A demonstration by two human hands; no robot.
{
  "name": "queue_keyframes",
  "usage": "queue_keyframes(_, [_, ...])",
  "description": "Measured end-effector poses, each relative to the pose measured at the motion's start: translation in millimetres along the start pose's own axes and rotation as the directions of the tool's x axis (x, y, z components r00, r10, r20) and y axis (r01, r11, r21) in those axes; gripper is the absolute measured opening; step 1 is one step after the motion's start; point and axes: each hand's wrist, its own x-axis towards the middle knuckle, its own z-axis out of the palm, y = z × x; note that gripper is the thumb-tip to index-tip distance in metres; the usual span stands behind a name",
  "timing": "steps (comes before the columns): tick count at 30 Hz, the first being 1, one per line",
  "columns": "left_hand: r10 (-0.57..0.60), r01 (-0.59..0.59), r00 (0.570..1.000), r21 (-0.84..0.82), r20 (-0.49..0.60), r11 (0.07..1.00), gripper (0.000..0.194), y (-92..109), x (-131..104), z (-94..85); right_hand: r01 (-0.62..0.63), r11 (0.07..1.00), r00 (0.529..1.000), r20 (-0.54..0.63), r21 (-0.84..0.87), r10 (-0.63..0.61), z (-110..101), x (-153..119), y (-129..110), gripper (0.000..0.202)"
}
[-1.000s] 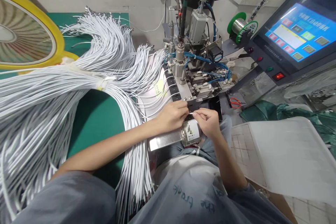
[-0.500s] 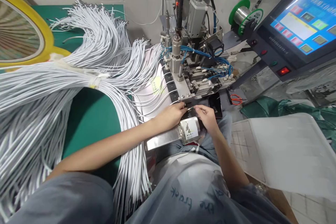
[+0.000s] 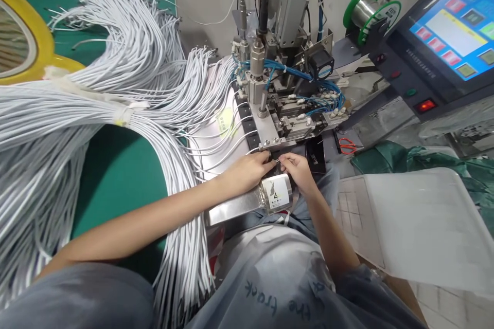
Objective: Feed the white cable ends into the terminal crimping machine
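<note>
My left hand (image 3: 252, 168) is closed in a pinch at the front edge of the bench machine (image 3: 270, 123). Opposite it, my right hand (image 3: 296, 170) pinches as well, the fingertips of both almost meeting. Between them shows a small metal piece (image 3: 277, 162), too tiny to make out fully. White cables (image 3: 241, 141) run from the left into a black slotted strip (image 3: 247, 122) on the machine, the nearest one ending behind my left fingers. Just below the hands lies a metal block with a white label (image 3: 277, 191), on a metal plate (image 3: 231, 208).
Thick bundles of white cables (image 3: 142, 108) cover the green mat (image 3: 111, 175) on the left. A yellow-framed round object (image 3: 42, 46) stands beyond. To the right are a solder wire spool (image 3: 366, 10), a touchscreen (image 3: 455, 31), red-handled scissors (image 3: 347, 146) and a white plastic tray (image 3: 420, 216).
My right hand has moved left and closer to my left hand, so the gap between their fingertips has narrowed. The camera view has shifted slightly.
</note>
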Motion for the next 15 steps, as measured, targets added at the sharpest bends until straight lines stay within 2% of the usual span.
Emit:
queue_keyframes(9, [0.012,-0.025,0.996,0.157,0.086,0.987,0.028,5.0,2.3,-5.6,-0.042,0.999,0.999,0.006,-0.02,0.042,1.2,0.0,-2.0,0.024])
queue_keyframes(15, [0.057,-0.071,0.996,0.228,0.066,0.971,0.023,8.4,1.6,-6.1,0.001,0.997,1.0,0.011,-0.077,0.0,-0.7,0.7,-1.2,0.025])
